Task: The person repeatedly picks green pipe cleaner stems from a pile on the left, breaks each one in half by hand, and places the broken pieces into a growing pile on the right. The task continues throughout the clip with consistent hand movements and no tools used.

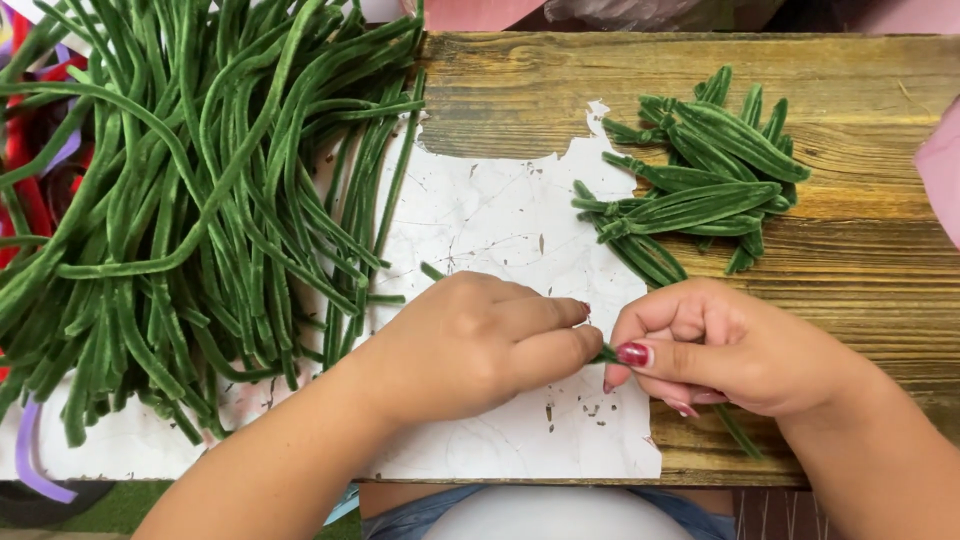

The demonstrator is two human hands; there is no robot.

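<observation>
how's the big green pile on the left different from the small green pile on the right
The left pile is far bigger than the right pile. The left pile's pieces are long single stems, loose and curving; the right pile's are short folded bundles, pinched at one end. The left pile lies partly on the torn white sheet, the right pile on bare wood. Both are the same fuzzy green material.

2 bare hands, no gloves, rings or watch. Left hand (470, 345) & right hand (720, 350): forearms bare too, no sleeves in view. Nails painted glossy dark red, seen on right thumb and 1 left fingertip. At bottom edge, blue denim-like clothing w/ a white garment over the lap.
</observation>
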